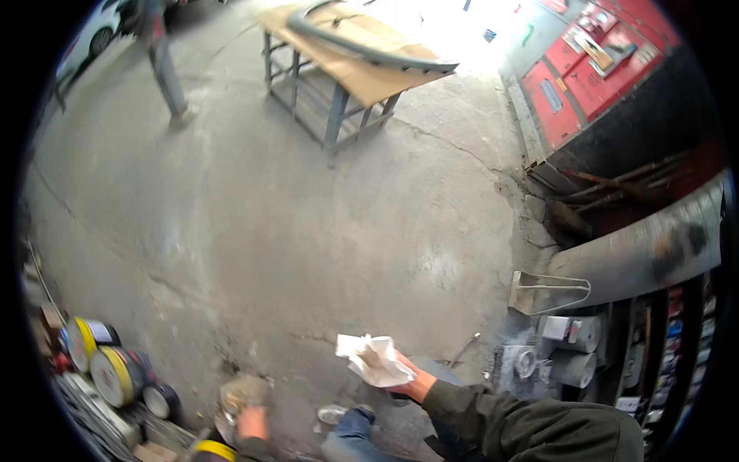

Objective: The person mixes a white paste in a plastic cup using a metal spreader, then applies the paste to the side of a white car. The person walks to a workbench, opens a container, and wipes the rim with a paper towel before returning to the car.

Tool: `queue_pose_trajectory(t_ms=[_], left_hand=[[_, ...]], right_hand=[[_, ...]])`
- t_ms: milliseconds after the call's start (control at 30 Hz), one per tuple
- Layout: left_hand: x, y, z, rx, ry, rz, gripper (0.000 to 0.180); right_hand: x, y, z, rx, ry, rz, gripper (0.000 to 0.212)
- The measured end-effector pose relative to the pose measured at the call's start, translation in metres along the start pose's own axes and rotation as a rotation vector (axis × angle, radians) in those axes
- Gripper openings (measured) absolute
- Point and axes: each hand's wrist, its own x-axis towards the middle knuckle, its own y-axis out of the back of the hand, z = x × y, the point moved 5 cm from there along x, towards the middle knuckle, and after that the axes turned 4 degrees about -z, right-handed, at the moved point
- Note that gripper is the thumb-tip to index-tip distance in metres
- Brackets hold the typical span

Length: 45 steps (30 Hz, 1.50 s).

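Note:
A crumpled white paper or cloth [375, 360] with a greyish-brown patch in its middle is held out in front of me. My right hand [416, 380] is closed on its right side, the arm in a dark green sleeve. Low on the left, my left hand [252, 423] reaches down beside a beige, partly see-through item [242, 392], blurred, whose kind I cannot make out. Its fingers are smeared, and whether they grip that item does not show. Just below is a dark container with a yellow rim [215, 449].
Yellow-and-dark cans [119, 376] stand at the lower left. A long-handled dustpan [526, 292] is at the right, by grey tins [575, 369] and shelves. Farther off are a paper-covered metal table [369, 81] bearing a curved grey part [362, 52], a post [163, 73] and a red cabinet [593, 65].

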Motion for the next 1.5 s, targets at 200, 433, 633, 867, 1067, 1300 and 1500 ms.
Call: queue_pose_trajectory(t_ms=[200, 433, 633, 867, 1067, 1300, 1500], left_hand=[[-0.004, -0.005, 0.206, -0.602, -0.094, -0.068, 0.036], [0.044, 0.209, 0.413, -0.836, 0.018, -0.24, 0.039], [0.232, 0.312, 0.447, -0.674, -0.11, -0.169, 0.05], [0.394, 0.5, 0.531, -0.491, -0.023, -0.276, 0.046], [0.53, 0.629, 0.726, -0.347, -0.326, -0.29, 0.045], [0.676, 0.844, 0.999, -0.184, -0.847, -0.263, 0.04], [0.872, 1.006, 1.137, -0.38, -0.912, -0.081, 0.036]], right_hand=[[-0.076, -0.071, -0.14, 0.111, 0.073, 0.046, 0.026], [-0.161, -0.138, -0.413, -0.073, 0.446, 0.112, 0.025], [-0.281, -0.208, -0.637, -0.061, 0.906, 0.029, 0.026], [-0.386, -0.181, -0.841, 0.08, 1.243, -0.07, 0.031], [-0.484, -0.118, -0.974, 0.203, 1.563, -0.015, 0.032], [-0.567, -0.096, -1.086, 0.226, 1.898, 0.154, 0.027], [-0.5, -0.067, -1.24, 0.45, 1.916, 0.086, 0.029]])
